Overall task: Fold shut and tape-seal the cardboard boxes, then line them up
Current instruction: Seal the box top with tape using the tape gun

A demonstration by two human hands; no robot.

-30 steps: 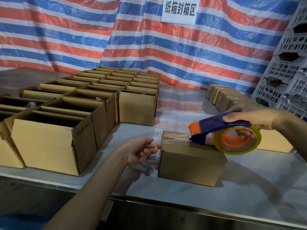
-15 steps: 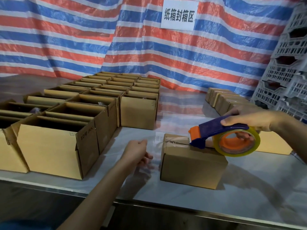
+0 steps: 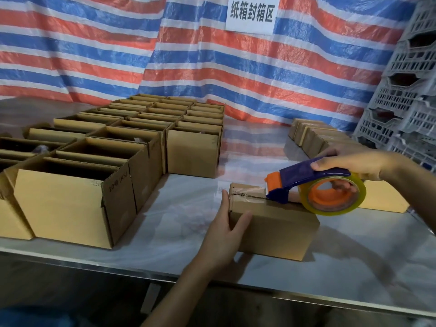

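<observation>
Steel table (image 3: 354, 267) before striped tarp (image 3: 94, 55): closed box (image 3: 278, 227) near front edge, right of open boxes (image 3: 70, 204); left hand (image 3: 224, 230) flat, fingers straight against its left end; right hand (image 3: 349, 161) grips tape dispenser (image 3: 306, 178), blade on top seam.

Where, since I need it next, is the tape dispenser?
Head view, right of centre: the tape dispenser rests atop the closed box, gripped by the right hand.

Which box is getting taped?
The lone shut box at the front of the table, apart from the open boxes on the left. The left hand presses its end; the right hand holds the tape dispenser on its top seam.
</observation>
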